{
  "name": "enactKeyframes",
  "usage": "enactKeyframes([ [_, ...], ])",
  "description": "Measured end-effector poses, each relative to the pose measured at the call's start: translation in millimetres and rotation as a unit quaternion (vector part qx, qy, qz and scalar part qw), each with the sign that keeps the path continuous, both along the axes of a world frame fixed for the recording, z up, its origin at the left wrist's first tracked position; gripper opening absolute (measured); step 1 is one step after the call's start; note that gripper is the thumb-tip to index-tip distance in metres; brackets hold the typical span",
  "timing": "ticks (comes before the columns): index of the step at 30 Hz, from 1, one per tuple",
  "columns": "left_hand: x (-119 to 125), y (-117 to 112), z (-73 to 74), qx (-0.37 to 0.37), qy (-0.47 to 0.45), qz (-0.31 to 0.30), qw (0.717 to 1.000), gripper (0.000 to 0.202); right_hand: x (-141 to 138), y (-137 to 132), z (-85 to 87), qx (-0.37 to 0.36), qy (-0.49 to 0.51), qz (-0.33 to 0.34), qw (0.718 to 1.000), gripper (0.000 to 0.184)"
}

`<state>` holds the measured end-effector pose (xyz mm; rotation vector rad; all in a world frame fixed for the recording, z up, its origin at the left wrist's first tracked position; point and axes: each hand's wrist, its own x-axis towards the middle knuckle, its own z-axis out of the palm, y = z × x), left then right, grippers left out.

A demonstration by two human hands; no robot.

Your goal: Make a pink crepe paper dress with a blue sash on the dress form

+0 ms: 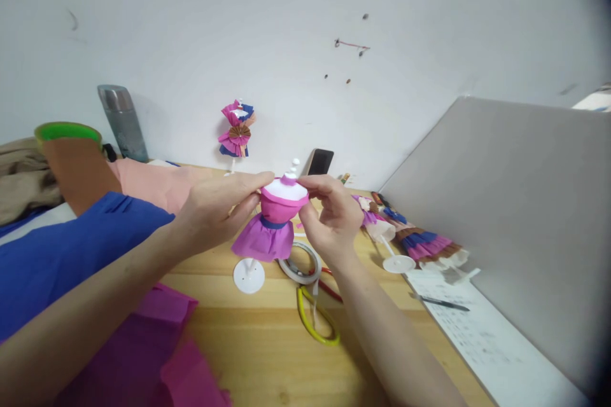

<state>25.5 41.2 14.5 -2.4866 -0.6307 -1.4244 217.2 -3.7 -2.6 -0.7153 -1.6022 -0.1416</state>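
Observation:
A small white dress form (285,189) on a round white base (249,276) tilts between my hands. It wears a pink paper bodice (275,209), a purple gathered skirt (264,239) and a dark blue waistband. My left hand (217,210) pinches the bodice's upper edge on the left, thumb below and fingers above. On the other side, my right hand (334,213) grips the same edge between thumb and forefinger. Behind the skirt lies a roll of white tape (300,263). Scissors with a yellow and a red handle (317,324) lie beside it.
Blue paper (76,261) and magenta paper (124,343) cover the left side. A bottle (125,124) and a dressed mini form (237,130) stand near the wall. More dressed forms (424,245) lie at right, near a pen (443,303), a written sheet (496,343) and a grey panel (515,216).

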Motion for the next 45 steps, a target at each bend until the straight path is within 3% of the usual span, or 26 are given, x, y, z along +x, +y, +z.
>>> enactKeyframes([
  [5,-1,0,0.4,0.010,-0.006,0.002,1.000,0.026,0,0,0.0,-0.029,0.019,0.005,0.999,0.030],
  [11,-2,-7,4.7,-0.089,0.011,0.020,0.996,0.028,1,0,-5.1,-0.100,0.078,0.009,0.992,0.017],
  [15,-1,-8,7.9,-0.129,0.029,0.024,0.991,0.029,3,-1,-2.4,-0.097,0.065,-0.007,0.993,0.013],
  [21,4,-12,4.1,-0.169,-0.036,-0.007,0.985,0.029,10,0,4.2,-0.173,0.027,0.020,0.984,0.026],
  [24,9,-14,2.7,-0.322,-0.113,-0.081,0.936,0.045,14,3,6.1,-0.255,0.098,0.069,0.960,0.027],
  [27,12,-16,2.7,-0.503,-0.109,-0.217,0.830,0.047,14,3,8.1,-0.318,0.148,0.081,0.933,0.030],
  [29,15,-19,-0.4,-0.566,-0.068,-0.289,0.769,0.046,10,1,8.9,-0.325,0.155,0.068,0.931,0.032],
  [31,19,-20,-7.5,-0.585,-0.045,-0.306,0.750,0.049,6,-1,9.0,-0.309,0.141,0.059,0.939,0.034],
  [35,25,-20,-21.5,-0.584,-0.038,-0.255,0.770,0.047,6,-4,9.8,-0.286,0.093,0.062,0.952,0.036],
  [37,24,-19,-20.7,-0.596,-0.034,-0.259,0.760,0.048,11,-4,12.2,-0.295,0.101,0.066,0.948,0.035],
  [39,19,-19,-14.7,-0.617,-0.039,-0.282,0.733,0.050,17,-4,15.6,-0.308,0.130,0.073,0.940,0.032],
  [43,8,-20,-1.3,-0.688,-0.044,-0.337,0.642,0.054,22,-4,19.2,-0.350,0.179,0.135,0.910,0.019],
  [45,4,-20,1.0,-0.717,-0.015,-0.335,0.611,0.050,21,-3,18.0,-0.368,0.191,0.161,0.896,0.016],
])
